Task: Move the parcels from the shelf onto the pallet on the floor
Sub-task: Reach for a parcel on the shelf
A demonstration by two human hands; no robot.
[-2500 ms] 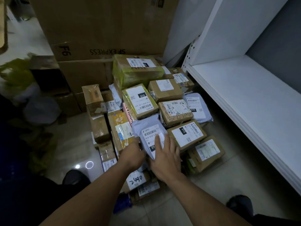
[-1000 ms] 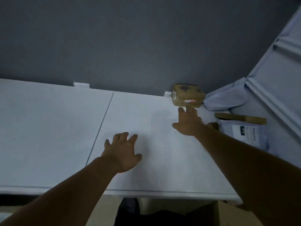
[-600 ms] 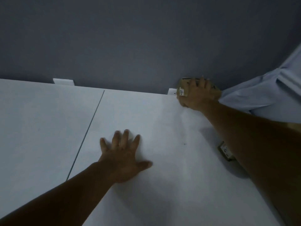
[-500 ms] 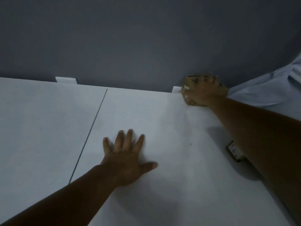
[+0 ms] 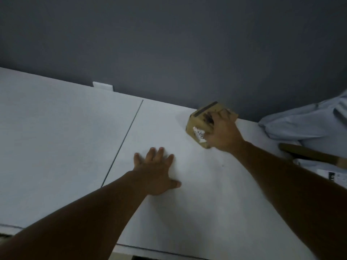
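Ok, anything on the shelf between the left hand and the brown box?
No: in the head view only bare shelf separates the left hand from the brown box, which the right hand grips.

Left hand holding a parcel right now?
No, the left hand lies flat with spread fingers on the white shelf; only the right hand grips the small brown box.

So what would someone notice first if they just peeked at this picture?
Probably the right hand gripping a small brown box, tilted, at the back of the white shelf by the dark wall. Next, the left hand lying flat on the shelf in the middle, and a pale blue bag off to the right.
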